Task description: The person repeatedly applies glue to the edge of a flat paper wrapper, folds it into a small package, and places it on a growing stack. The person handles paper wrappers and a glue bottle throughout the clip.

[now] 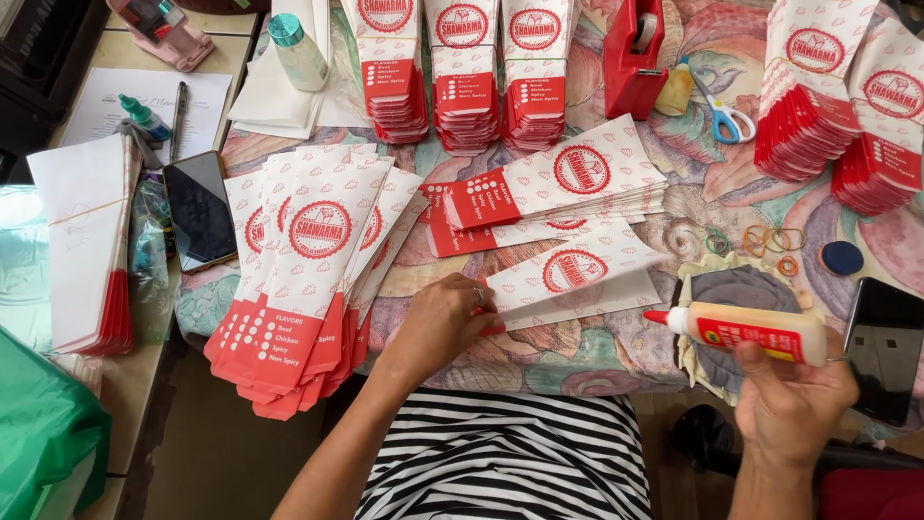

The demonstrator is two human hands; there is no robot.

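Head view, our surface (674, 207): floral cloth, crowded with stacked red-and-white paper sleeves (462, 82).
Left hand (438, 323): fingers pressed flat, ungripping, on one paper sleeve (577, 274) at the near edge.
Right hand (794, 390): fingers clasping glue bottle (756, 332).

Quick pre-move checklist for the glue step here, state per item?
1. Glue bottle gripped in right hand: ok.
2. Red nozzle free of the paper: ok, it is apart from it.
3. Nozzle uncapped: cannot tell.
4. Left hand pinning the paper bag at its red end: ok.
5. Bag lying flat on the table: ok.
6. Fanned stack of bags apart from the held bag: ok.
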